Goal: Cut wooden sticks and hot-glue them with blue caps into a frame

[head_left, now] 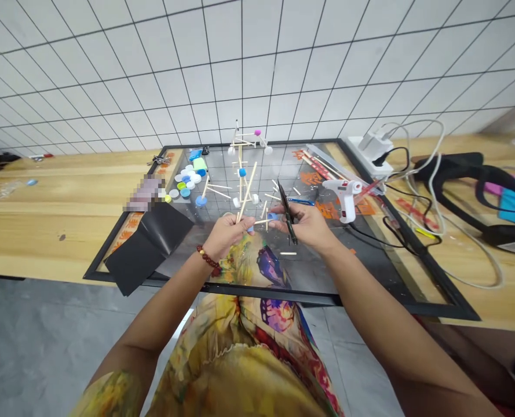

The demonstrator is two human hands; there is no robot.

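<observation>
Two hands met over the black-framed glass surface (313, 272). Your left hand (226, 233) had its fingers closed round a bundle of thin pale wooden sticks (247, 194), and your right hand (309, 227) gripped a slim black hand tool (287, 215). Behind them stood a stick-and-bottle-cap model (241, 165), with a white glue gun (346, 198) to the right.

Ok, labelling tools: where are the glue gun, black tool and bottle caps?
glue gun (343, 188), head view, on its white barrel
black tool (283, 200), head view, on its upper end
bottle caps (186, 178), head view, pile's middle
</observation>
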